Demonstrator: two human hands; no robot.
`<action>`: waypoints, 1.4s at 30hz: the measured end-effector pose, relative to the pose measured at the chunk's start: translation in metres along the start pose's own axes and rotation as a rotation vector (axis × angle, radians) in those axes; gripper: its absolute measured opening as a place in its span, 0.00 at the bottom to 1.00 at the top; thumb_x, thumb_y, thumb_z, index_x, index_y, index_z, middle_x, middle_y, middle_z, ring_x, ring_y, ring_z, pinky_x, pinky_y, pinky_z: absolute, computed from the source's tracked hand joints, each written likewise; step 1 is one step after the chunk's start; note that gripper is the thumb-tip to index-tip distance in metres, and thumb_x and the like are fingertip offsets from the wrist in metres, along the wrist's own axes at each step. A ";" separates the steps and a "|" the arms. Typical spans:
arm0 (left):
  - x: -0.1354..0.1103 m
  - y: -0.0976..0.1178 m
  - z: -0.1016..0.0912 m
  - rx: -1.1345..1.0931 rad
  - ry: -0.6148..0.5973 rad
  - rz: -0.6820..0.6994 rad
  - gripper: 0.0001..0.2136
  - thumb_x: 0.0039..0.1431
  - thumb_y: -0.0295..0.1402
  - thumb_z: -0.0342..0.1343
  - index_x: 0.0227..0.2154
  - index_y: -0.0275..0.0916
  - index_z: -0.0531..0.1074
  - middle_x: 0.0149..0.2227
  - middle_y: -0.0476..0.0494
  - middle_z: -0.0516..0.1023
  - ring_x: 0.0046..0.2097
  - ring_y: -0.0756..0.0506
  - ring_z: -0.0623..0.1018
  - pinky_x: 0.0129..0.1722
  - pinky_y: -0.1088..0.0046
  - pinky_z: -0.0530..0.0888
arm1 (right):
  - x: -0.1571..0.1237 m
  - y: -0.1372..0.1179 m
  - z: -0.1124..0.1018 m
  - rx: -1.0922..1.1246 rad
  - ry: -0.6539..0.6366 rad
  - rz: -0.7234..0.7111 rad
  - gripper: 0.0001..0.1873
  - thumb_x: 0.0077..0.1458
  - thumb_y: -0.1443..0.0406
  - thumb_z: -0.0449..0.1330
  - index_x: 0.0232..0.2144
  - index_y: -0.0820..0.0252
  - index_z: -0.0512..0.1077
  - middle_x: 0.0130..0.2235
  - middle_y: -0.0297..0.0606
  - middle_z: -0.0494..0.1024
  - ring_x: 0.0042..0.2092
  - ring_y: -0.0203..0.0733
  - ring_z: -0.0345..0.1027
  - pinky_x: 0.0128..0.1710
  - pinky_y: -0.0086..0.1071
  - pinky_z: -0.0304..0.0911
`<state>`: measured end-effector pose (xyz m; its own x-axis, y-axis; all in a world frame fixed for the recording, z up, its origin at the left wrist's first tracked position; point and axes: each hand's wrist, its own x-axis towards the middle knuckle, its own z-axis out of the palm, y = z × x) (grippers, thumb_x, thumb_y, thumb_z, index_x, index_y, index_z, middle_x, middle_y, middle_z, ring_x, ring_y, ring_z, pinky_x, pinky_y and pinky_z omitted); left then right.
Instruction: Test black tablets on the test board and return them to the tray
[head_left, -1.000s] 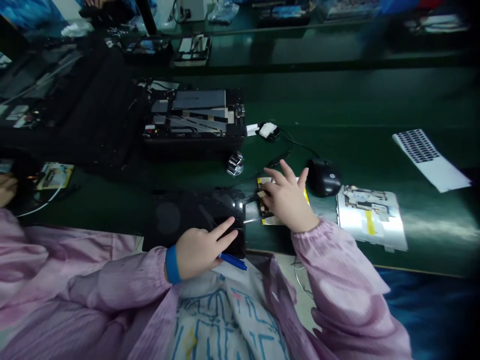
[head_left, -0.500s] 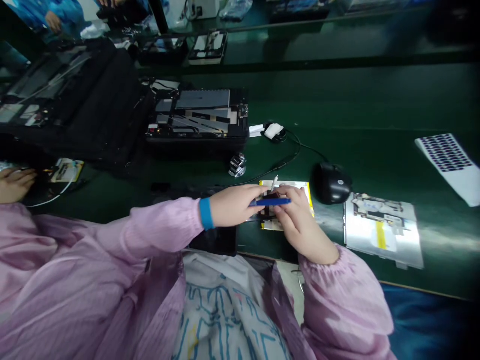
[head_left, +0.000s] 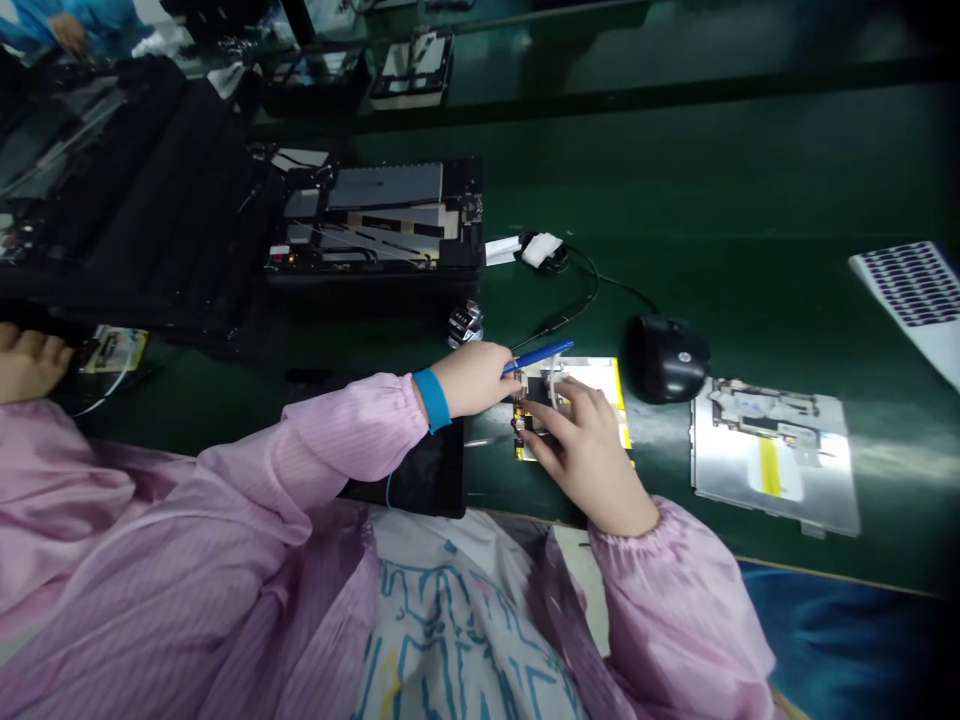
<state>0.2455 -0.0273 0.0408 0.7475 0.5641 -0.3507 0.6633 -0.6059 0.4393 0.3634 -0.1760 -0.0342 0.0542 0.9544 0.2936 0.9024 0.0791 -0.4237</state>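
One black mouse (head_left: 666,360), right of centre, bears an HP logo. The left hand (head_left: 474,380) curls around one blue pen (head_left: 540,356); the half-open right hand (head_left: 592,450), grip unclear, touches one yellow-edged module (head_left: 600,371) near frame centre.

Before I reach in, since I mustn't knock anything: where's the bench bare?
The widest bare patch of green bench lies beyond the rounded black mouse, between its thin cable and the white printed sheet. A smaller one separates that sheet from the silver metal plate. Crowded: around the left hand and right hand at the yellow-edged panel; farther left, stacked black devices.
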 end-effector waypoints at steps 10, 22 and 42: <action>0.004 0.003 0.012 0.193 -0.065 -0.007 0.11 0.57 0.29 0.50 0.36 0.28 0.76 0.36 0.29 0.78 0.41 0.37 0.79 0.42 0.63 0.74 | -0.002 0.005 0.001 0.103 -0.017 0.050 0.25 0.51 0.52 0.63 0.48 0.55 0.68 0.54 0.50 0.64 0.55 0.61 0.59 0.54 0.60 0.55; 0.009 0.005 0.014 0.153 -0.071 -0.013 0.12 0.57 0.28 0.50 0.36 0.27 0.77 0.36 0.31 0.79 0.40 0.38 0.79 0.41 0.64 0.74 | -0.003 0.005 -0.001 0.106 -0.034 0.071 0.26 0.51 0.51 0.63 0.49 0.55 0.68 0.55 0.50 0.63 0.55 0.61 0.58 0.53 0.59 0.54; 0.011 0.005 0.012 0.198 -0.097 -0.009 0.12 0.57 0.29 0.51 0.36 0.29 0.76 0.37 0.33 0.79 0.40 0.39 0.79 0.38 0.67 0.73 | -0.003 0.004 0.000 0.081 -0.017 0.062 0.26 0.51 0.51 0.63 0.48 0.56 0.68 0.54 0.50 0.64 0.54 0.60 0.59 0.53 0.57 0.56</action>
<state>0.2577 -0.0314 0.0290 0.7350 0.5190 -0.4364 0.6568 -0.7050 0.2677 0.3672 -0.1789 -0.0364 0.1016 0.9628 0.2506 0.8600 0.0416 -0.5086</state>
